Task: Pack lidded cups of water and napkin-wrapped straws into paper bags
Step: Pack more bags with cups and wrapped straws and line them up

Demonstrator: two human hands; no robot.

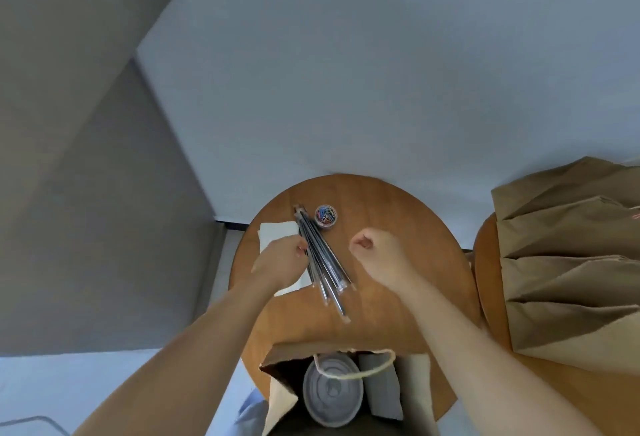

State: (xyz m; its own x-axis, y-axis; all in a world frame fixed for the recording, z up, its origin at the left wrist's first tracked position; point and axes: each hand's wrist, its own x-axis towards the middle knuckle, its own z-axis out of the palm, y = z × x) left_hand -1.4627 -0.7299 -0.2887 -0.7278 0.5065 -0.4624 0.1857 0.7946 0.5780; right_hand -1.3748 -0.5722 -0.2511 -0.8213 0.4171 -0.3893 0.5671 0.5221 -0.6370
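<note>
Round wooden table (391, 214) bearing straws (325, 262), grey-blue backdrop (346, 55).

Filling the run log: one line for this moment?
step: straw pickup | left hand: pinching straws | right hand: curled, nothing seen | bag: open, lidded cup inside

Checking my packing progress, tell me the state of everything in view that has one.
Left hand: fingers at straws, grip unclear.
Right hand: curled, empty.
Paper bag: upright, open.
Cup: lidded, inside the paper bag.
Straws: bundled, lying on table.
Napkins: flat, partly under left hand.
Spare bags: folded flat, stacked.
</note>
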